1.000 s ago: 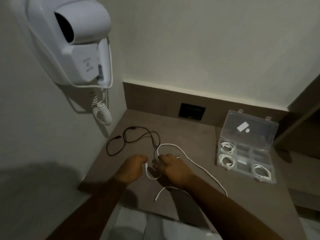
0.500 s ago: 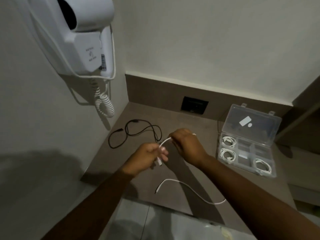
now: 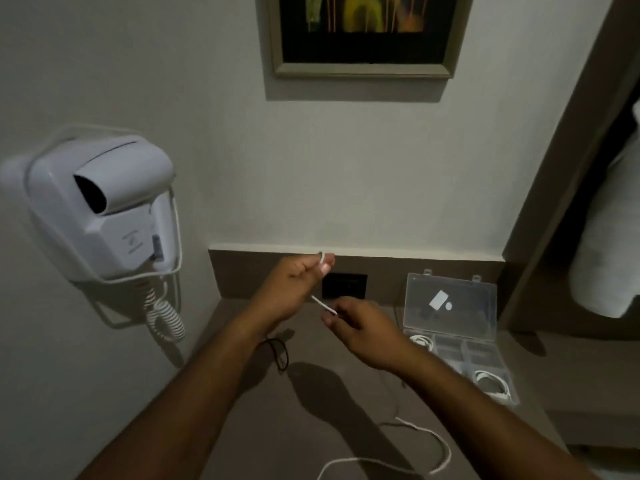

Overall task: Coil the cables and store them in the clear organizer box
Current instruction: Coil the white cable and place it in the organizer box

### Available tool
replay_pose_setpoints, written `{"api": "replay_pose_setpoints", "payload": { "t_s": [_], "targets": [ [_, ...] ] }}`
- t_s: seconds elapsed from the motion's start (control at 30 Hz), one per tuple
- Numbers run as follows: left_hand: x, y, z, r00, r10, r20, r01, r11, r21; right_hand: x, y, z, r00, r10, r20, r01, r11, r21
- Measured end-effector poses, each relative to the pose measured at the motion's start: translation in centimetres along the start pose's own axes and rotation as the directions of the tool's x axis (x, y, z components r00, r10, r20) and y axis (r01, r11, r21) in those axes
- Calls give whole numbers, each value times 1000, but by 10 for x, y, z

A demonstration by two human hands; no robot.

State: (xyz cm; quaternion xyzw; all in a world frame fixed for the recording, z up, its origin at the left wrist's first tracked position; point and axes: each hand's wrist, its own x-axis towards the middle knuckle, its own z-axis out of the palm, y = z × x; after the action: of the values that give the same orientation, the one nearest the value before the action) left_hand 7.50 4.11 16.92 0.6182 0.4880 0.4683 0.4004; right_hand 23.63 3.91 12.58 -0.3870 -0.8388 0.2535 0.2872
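Note:
My left hand [image 3: 294, 285] is raised above the counter and pinches one end of a white cable [image 3: 426, 441] between thumb and fingers. My right hand [image 3: 360, 327] grips the same cable a little lower and to the right. The rest of the cable hangs down and loops on the brown counter near the front edge. A black cable [image 3: 278, 353] lies on the counter, mostly hidden behind my left forearm. The clear organizer box [image 3: 450, 306] stands open at the right with coiled white cables in its compartments.
A white wall-mounted hair dryer [image 3: 104, 209] with a coiled cord hangs at the left. A dark wall socket [image 3: 346, 284] sits in the backsplash behind my hands. A framed picture [image 3: 360, 36] hangs above. A dark door frame edges the right side.
Both hands have lifted off the counter and risen with the white cable; the view has tilted upward. The cable's loose part now trails near the front edge.

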Motion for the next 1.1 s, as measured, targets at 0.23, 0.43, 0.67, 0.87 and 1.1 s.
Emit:
{"api": "replay_pose_setpoints", "payload": {
  "t_s": [0.23, 0.43, 0.67, 0.87, 1.1],
  "targets": [
    [-4, 6, 21, 967, -162, 198, 164, 986, 5, 28, 8, -93, 991, -129, 22, 129, 992, 7],
    [-5, 25, 44, 964, -76, 256, 197, 848, -492, 40, 32, -98, 989, -95, 117, -1, 773, 635],
    [32, 40, 23, 1000, -4, 28, 21, 773, -634, 33, 32, -37, 996, 50, 69, -80, 820, 566],
    [50, 29, -16, 996, -83, 20, 84, 994, -66, 48, 5, -60, 987, -154, -50, 149, 986, -81],
    [28, 18, -23, 937, -180, 300, 240, 954, -178, 92, -15, -106, 986, -161, -42, 164, 982, 90]
  ]
}}
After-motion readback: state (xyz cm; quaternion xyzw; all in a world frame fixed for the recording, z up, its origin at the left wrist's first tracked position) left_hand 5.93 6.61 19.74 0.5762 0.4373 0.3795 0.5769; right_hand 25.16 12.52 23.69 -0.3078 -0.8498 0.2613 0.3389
